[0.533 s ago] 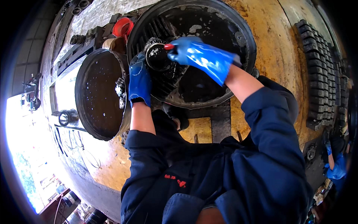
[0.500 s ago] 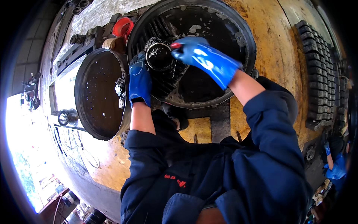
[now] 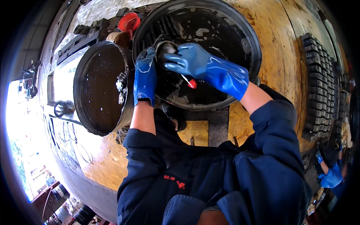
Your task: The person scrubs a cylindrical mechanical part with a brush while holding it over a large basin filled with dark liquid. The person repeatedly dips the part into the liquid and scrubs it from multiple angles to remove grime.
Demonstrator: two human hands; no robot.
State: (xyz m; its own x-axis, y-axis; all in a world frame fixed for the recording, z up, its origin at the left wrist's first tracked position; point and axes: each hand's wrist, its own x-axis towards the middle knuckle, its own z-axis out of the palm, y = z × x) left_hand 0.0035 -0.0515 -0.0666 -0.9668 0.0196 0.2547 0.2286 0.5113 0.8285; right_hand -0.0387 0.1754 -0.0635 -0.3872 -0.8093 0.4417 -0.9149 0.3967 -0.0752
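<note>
Both hands in blue rubber gloves, working inside the big round black basin [image 3: 240, 41] at the worktop's top edge.

Left hand [image 3: 145, 77]: fingers curled against the left side of a dark cylindrical part [image 3: 165, 48] near the basin's upper-left rim. Looks like it is steadying the part so it won't turn.

Right hand [image 3: 195, 62]: closed over the same part from the right, with a thin white-and-red tool [image 3: 188, 81], probably a small brush, sticking out below the palm. How it is pinched I can't tell. Grip looks set for scrubbing over the basin, so the drips stay in.

Second round pan [image 3: 99, 88] sits just left of the basin, wet and dark inside. Red cup [image 3: 128, 21] by the basin's top-left rim. Black ribbed mat [image 3: 318, 86] along the right edge. Another person's blue-gloved hand [image 3: 332, 176] at lower right, well apart.
</note>
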